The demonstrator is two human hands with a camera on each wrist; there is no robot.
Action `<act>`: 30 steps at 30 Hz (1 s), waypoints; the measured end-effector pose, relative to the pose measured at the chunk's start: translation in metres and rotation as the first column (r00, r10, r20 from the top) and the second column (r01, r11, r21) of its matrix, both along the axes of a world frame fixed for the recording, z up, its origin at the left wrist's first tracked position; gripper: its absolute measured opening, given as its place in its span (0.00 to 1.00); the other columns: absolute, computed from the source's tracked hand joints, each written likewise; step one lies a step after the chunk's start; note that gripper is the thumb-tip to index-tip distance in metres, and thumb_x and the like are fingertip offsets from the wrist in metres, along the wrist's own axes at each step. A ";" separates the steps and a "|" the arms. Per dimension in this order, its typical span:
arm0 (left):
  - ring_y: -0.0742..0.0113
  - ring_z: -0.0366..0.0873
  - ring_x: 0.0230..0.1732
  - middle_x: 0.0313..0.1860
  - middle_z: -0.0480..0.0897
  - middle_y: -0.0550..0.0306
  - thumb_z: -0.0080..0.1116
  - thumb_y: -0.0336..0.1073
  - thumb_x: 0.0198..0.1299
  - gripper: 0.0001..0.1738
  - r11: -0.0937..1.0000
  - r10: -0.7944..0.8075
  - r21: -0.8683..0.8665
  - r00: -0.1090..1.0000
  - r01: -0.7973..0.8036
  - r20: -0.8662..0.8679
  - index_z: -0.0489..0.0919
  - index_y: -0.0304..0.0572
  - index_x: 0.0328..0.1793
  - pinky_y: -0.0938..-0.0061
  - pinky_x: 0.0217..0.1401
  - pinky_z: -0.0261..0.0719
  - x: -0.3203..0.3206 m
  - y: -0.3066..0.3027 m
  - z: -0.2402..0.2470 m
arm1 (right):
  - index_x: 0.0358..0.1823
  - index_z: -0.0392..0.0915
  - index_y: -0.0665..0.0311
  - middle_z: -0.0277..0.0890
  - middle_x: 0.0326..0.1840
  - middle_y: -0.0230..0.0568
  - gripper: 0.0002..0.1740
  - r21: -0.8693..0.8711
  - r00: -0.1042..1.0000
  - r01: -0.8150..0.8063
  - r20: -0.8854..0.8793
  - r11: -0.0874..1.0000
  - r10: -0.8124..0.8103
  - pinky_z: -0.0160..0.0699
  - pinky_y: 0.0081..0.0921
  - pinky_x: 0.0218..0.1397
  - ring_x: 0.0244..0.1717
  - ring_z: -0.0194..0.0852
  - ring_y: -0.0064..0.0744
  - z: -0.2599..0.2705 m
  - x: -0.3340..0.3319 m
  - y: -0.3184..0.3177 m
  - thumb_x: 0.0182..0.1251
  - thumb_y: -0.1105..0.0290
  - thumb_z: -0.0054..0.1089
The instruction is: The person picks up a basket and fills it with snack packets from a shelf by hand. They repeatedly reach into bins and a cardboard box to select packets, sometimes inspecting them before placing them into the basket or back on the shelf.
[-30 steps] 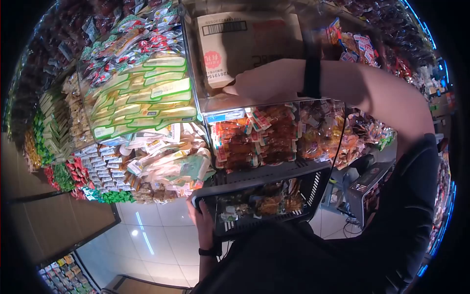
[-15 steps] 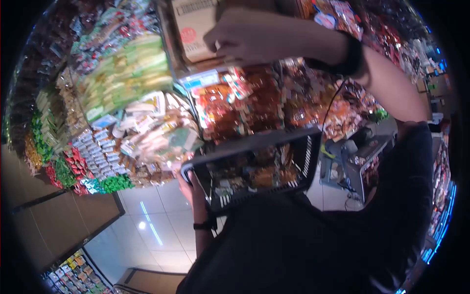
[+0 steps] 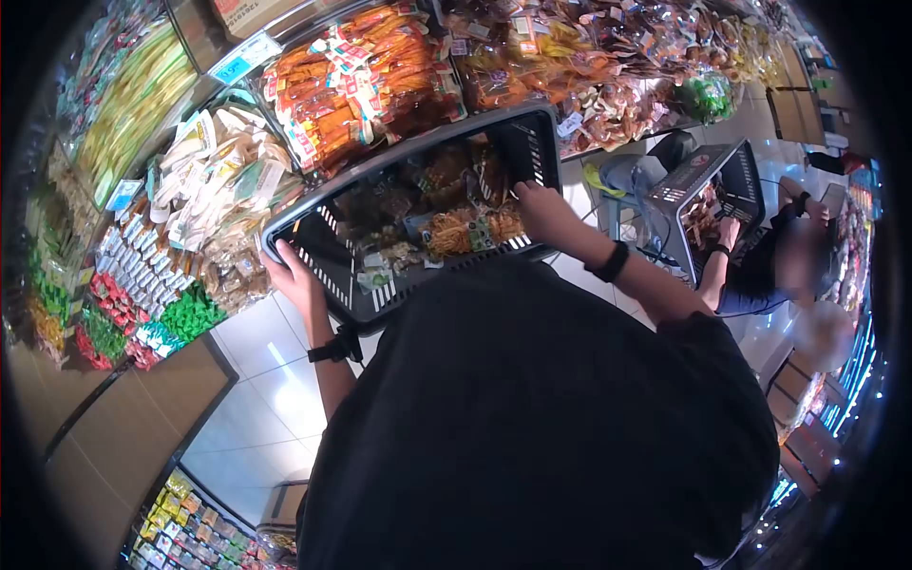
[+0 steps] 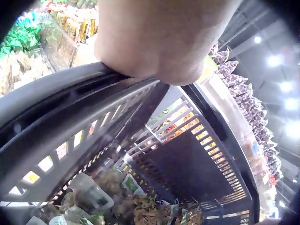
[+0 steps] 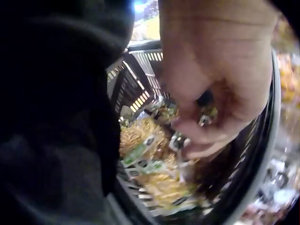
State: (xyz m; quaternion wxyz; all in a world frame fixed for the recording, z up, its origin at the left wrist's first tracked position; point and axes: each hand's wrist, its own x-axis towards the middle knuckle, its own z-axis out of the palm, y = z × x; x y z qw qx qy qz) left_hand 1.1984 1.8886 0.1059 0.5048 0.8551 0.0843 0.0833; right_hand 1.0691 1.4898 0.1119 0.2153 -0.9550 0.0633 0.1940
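Observation:
My left hand [image 3: 296, 283] grips the left end of a black shopping basket [image 3: 418, 152], which tilts across the front of my body. Over the basket's right end hangs my right hand [image 3: 547, 214], its fingers curled downward. Blur around the fingertips in the right wrist view means I cannot tell whether something small is pinched there. Inside lie yellowish strip-filled packets [image 5: 140, 136], a pale clear-topped pack [image 4: 91, 190] and dark brown packets [image 3: 489, 176], the brown ones close by the right fingers.
Beyond the basket run bins of orange-red packets [image 3: 366, 81], pale bagged snacks [image 3: 214, 166] and green-edged packs [image 3: 138, 109]. A cardboard box [image 3: 252, 14] shows at the top. To the right, another person reaches into a second black basket [image 3: 693, 176]. Tiled floor [image 3: 261, 394] lies at left.
My right hand has left the cardboard box and come down over the basket. The head view has swung right, bringing another person into sight. My left hand keeps its grip.

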 end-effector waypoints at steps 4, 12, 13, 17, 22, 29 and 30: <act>0.52 0.84 0.48 0.49 0.85 0.38 0.47 0.48 0.79 0.27 0.999 -0.013 0.039 0.999 0.011 0.049 0.73 0.25 0.64 0.61 0.56 0.77 0.000 -0.002 0.002 | 0.35 0.81 0.74 0.80 0.33 0.65 0.10 0.065 0.969 0.242 -0.070 0.968 -0.238 0.84 0.51 0.46 0.39 0.82 0.64 -0.032 0.005 0.019 0.63 0.70 0.59; 0.57 0.74 0.59 0.59 0.77 0.41 0.51 0.49 0.78 0.29 0.997 -0.029 0.074 0.999 0.027 0.021 0.67 0.26 0.69 0.67 0.69 0.68 -0.002 0.009 -0.004 | 0.36 0.81 0.76 0.81 0.33 0.68 0.11 0.036 0.951 0.297 0.081 0.954 -0.299 0.83 0.54 0.46 0.38 0.84 0.65 -0.067 0.007 0.004 0.60 0.72 0.58; 0.55 0.74 0.59 0.60 0.76 0.42 0.54 0.46 0.76 0.29 0.998 -0.057 0.006 0.993 0.056 0.108 0.67 0.28 0.70 0.63 0.70 0.68 -0.005 0.000 0.008 | 0.36 0.81 0.76 0.81 0.33 0.68 0.11 0.039 0.951 0.293 0.088 0.955 -0.295 0.83 0.54 0.46 0.38 0.84 0.65 -0.049 0.006 0.004 0.60 0.72 0.58; 0.57 0.76 0.59 0.63 0.76 0.43 0.60 0.38 0.71 0.26 0.949 -0.154 0.306 0.956 0.073 0.249 0.69 0.32 0.69 0.62 0.67 0.72 -0.008 -0.018 0.059 | 0.36 0.81 0.73 0.82 0.30 0.58 0.12 0.259 0.967 0.218 0.073 0.941 -0.244 0.80 0.43 0.35 0.29 0.81 0.57 0.085 0.015 0.007 0.66 0.67 0.60; 0.66 0.82 0.51 0.52 0.84 0.50 0.55 0.31 0.74 0.14 0.593 -0.657 -0.582 0.752 0.556 0.048 0.79 0.32 0.61 0.71 0.54 0.82 -0.013 -0.072 0.153 | 0.43 0.79 0.67 0.74 0.26 0.26 0.15 0.859 0.980 0.179 -0.196 0.479 -0.013 0.69 0.20 0.28 0.24 0.68 0.15 0.179 0.035 0.033 0.78 0.60 0.58; 0.73 0.81 0.22 0.31 0.84 0.55 0.56 0.27 0.73 0.06 0.503 -0.643 -0.644 0.748 0.576 0.166 0.78 0.30 0.43 0.78 0.24 0.81 -0.027 -0.093 0.201 | 0.48 0.78 0.67 0.78 0.33 0.30 0.13 0.883 0.970 0.125 -0.204 0.453 0.130 0.71 0.17 0.32 0.28 0.73 0.13 0.229 0.052 0.072 0.77 0.63 0.58; 0.73 0.81 0.22 0.31 0.84 0.54 0.56 0.26 0.73 0.05 0.555 -0.614 -0.592 0.768 0.585 0.182 0.78 0.30 0.43 0.79 0.22 0.80 -0.029 -0.094 0.208 | 0.50 0.78 0.68 0.79 0.35 0.31 0.13 0.883 0.971 0.125 -0.203 0.452 0.128 0.72 0.17 0.34 0.29 0.74 0.14 0.231 0.052 0.073 0.77 0.64 0.58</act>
